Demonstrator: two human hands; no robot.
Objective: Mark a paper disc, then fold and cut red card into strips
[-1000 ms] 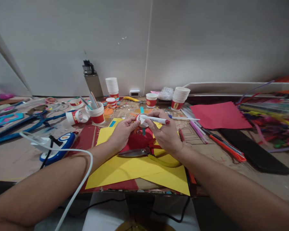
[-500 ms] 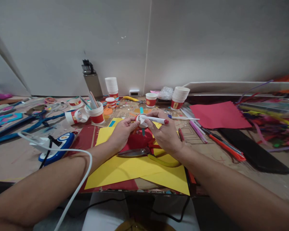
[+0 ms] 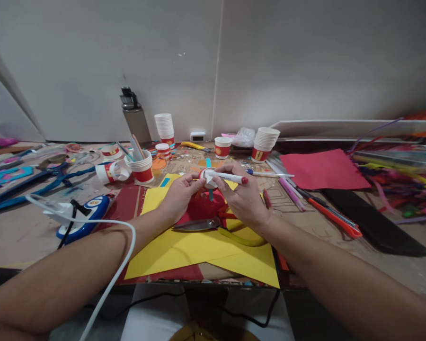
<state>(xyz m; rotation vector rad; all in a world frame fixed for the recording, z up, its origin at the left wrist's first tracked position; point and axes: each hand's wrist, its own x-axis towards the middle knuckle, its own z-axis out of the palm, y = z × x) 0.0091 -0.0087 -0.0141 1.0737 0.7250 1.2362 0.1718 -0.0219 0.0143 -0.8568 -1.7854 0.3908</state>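
My left hand (image 3: 180, 195) is closed around a small white paper cup (image 3: 208, 179) held on its side above the table. My right hand (image 3: 243, 196) grips a white pen with a red cap (image 3: 229, 177), its tip against the cup. Colored strips in teal and orange stick out around the cup. Under my hands lie yellow paper sheets (image 3: 199, 246) and a red paper piece (image 3: 202, 208). Scissors with yellow handles (image 3: 213, 224) rest on the paper just below my wrists.
A cup holding sticks (image 3: 141, 166), a cut cup (image 3: 111, 171), stacked cups (image 3: 165, 125) (image 3: 265, 143), a single cup (image 3: 223, 147) and a metal bottle (image 3: 135, 118) stand behind. A glue gun (image 3: 80, 218) with white cable lies left. Red paper (image 3: 323, 169), pens and a utility knife (image 3: 333, 218) lie right.
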